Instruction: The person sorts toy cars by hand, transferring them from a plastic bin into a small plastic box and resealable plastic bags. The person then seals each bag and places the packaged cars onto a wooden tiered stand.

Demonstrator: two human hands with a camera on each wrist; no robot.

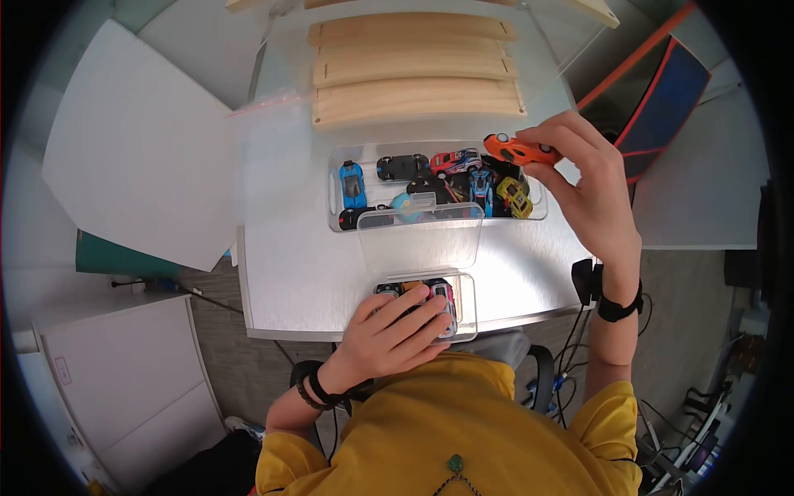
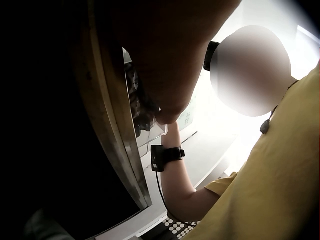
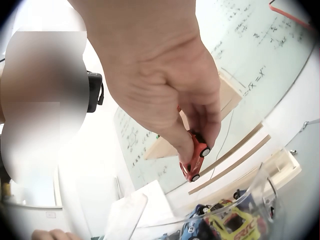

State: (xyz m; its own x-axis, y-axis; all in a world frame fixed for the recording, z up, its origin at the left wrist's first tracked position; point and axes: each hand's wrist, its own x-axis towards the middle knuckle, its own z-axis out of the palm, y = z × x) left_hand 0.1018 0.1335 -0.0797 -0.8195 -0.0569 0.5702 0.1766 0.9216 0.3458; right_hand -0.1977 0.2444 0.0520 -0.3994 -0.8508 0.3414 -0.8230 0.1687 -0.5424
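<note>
My right hand [image 1: 579, 169] pinches an orange toy car [image 1: 517, 150] between thumb and fingers, above the right end of a long clear plastic bin [image 1: 333, 178]. The right wrist view shows the same car [image 3: 196, 156] tilted in the fingertips, over the bin. In the bin lie several toy cars, among them a blue one [image 1: 352, 185], a red one [image 1: 455, 162] and a yellow one [image 1: 514, 198]. My left hand [image 1: 397, 335] lies with fingers stretched over toy cars [image 1: 443, 302] in a smaller clear box [image 1: 468, 306] at the table's near edge; the fingers partly hide them.
The small box's clear lid [image 1: 420, 240] stands raised toward the bin. Curved wooden slats [image 1: 418, 101] lie behind the bin on the metal-topped table [image 1: 298, 289]. Cables [image 1: 571, 355] hang at the right, and a white cabinet [image 1: 124, 372] stands at the left.
</note>
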